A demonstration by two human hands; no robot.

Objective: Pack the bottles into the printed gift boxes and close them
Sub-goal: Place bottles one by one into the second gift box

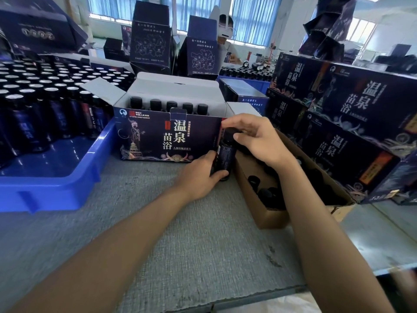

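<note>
Dark bottle point(225, 154) is upright, just beside the open gift box point(167, 138) with a row already in. The left grip point(200, 175) curls round its bottom and the right grip point(255, 136) pinches its cap, likely to keep it straight for dropping in.

Dark upright bottle point(224, 154) beside open printed box point(167, 136), bottles point(171, 106) inside.

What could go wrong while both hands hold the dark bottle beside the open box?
The dark labelled bottle, gripped low by the left hand and at its cap by the right hand, may slip if lifted by the cap.
It may catch the raised front flap of the open printed cardboard gift box.
</note>
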